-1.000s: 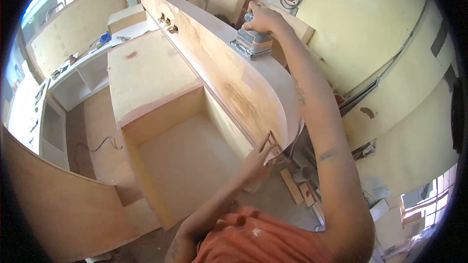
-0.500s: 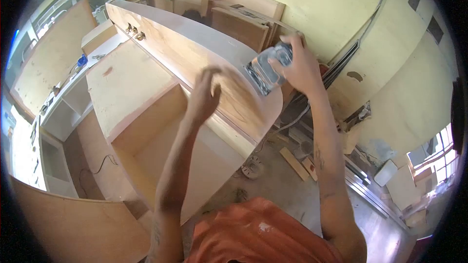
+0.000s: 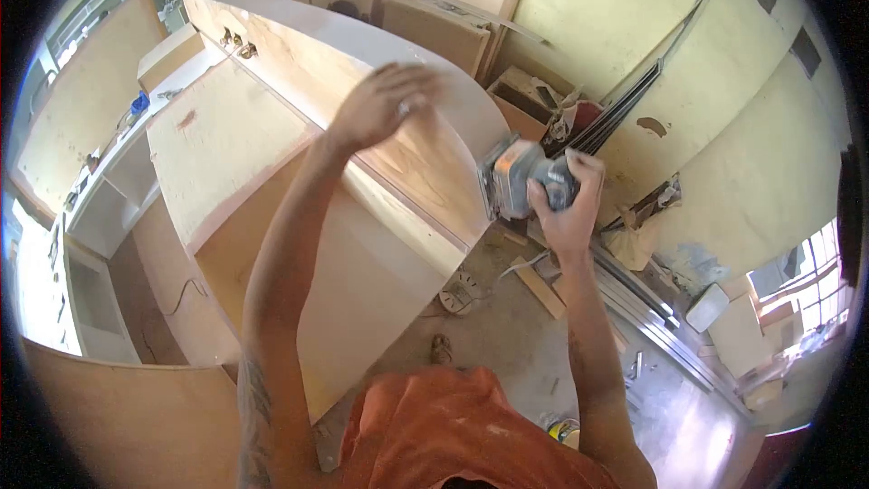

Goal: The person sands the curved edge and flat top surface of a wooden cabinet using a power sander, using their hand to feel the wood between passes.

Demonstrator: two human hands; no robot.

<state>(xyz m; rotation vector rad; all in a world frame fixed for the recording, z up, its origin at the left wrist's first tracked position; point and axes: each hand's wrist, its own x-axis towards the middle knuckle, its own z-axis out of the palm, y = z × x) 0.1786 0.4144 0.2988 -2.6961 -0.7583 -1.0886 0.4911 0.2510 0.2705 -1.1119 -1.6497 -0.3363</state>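
Note:
My right hand (image 3: 572, 208) is wrapped around the grip of a power sander (image 3: 518, 179). The sander's flat pad faces left, right at the curved end of a long wooden panel (image 3: 444, 158) with a whitish top edge. My left hand (image 3: 385, 107), slightly smeared by motion, has its fingers stretched out over the panel's upper edge, with nothing seen in it. Below the panel lies the pale open box of the cabinet (image 3: 353, 281), partly hidden behind my left forearm.
Brass-coloured fittings (image 3: 239, 45) sit at the panel's far end. Boards (image 3: 434, 32) lean against the yellow wall. On the floor are a round fan-like part (image 3: 459, 293), wood offcuts (image 3: 539, 288) and long metal strips (image 3: 634, 308). White shelving (image 3: 100, 217) stands at the left.
The sander in my right hand has moved down and right, from the panel's top edge to its rounded end, and turned. My left hand has risen to the panel's upper edge.

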